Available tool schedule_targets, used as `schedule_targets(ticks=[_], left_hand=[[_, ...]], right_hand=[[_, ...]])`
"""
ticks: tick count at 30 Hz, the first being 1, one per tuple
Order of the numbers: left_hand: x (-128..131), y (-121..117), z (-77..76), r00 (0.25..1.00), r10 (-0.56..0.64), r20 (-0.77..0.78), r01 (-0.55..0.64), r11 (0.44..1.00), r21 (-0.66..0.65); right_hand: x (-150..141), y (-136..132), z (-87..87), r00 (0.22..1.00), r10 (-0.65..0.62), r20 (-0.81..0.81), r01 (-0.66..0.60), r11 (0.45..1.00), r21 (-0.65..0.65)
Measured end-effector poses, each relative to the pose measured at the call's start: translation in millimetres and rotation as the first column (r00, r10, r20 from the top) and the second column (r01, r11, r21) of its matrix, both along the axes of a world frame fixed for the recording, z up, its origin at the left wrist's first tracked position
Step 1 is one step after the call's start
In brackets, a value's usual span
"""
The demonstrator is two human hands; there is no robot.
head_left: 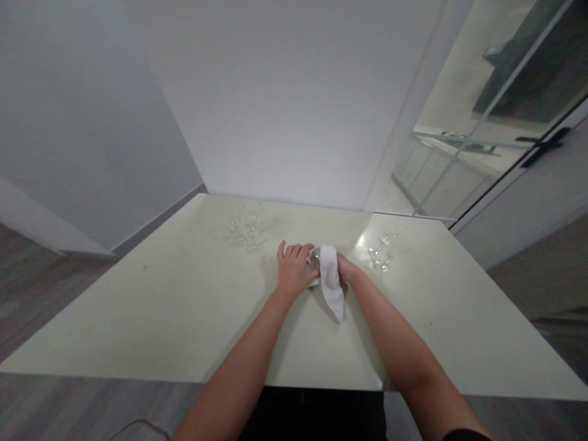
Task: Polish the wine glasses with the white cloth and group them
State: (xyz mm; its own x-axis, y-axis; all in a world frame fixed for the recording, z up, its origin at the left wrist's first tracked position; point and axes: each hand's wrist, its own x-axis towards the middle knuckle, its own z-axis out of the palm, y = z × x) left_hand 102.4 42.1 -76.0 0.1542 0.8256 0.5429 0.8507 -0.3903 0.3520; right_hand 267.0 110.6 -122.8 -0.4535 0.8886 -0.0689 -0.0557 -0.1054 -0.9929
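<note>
My left hand [294, 267] is closed around a small clear, rounded object [313, 260], like a glass or plastic cup, just above the middle of the table. A white cloth [329, 275] is wrapped against the right side of that object, and one end hangs down toward me. My right hand [345, 268] grips the cloth from the right, with most of its fingers hidden behind the fabric. Whether those fingers reach inside the clear object, I cannot tell.
Both hands work over a pale table [184, 306]. A cluster of clear, shiny pieces [247, 226] lies at the back left, another clear cluster [382, 252] at the back right. A white wall [285, 122] borders the far edge. On the right stands a door with a black handle [546, 147].
</note>
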Motion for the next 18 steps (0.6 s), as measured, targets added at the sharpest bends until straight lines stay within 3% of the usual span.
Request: schedule_targets(ticks=[3, 8, 12, 18], left_hand=[[0.2, -0.6, 0.4, 1.0, -0.001, -0.028, 0.001, 1.0, -0.008], [1.9, -1.7, -0.4, 0.998, 0.018, -0.053, -0.018, 1.0, -0.016], [3.2, -1.9, 0.0, 0.997, 0.029, -0.078, -0.03, 1.0, -0.01], [1.2, -1.0, 3.5, 0.997, 0.005, -0.083, -0.005, 1.0, 0.004]], right_hand=[[5.5, -0.1, 3.8, 0.998, 0.042, 0.05, -0.044, 0.999, 0.022], [6.7, -3.0, 22.2, 0.993, 0.072, 0.09, -0.089, 0.975, 0.203], [3.7, -2.1, 30.4, 0.993, 0.02, 0.12, -0.058, 0.945, 0.322], [8.6, 1.9, 33.7, 0.994, -0.062, 0.094, 0.034, 0.961, 0.276]])
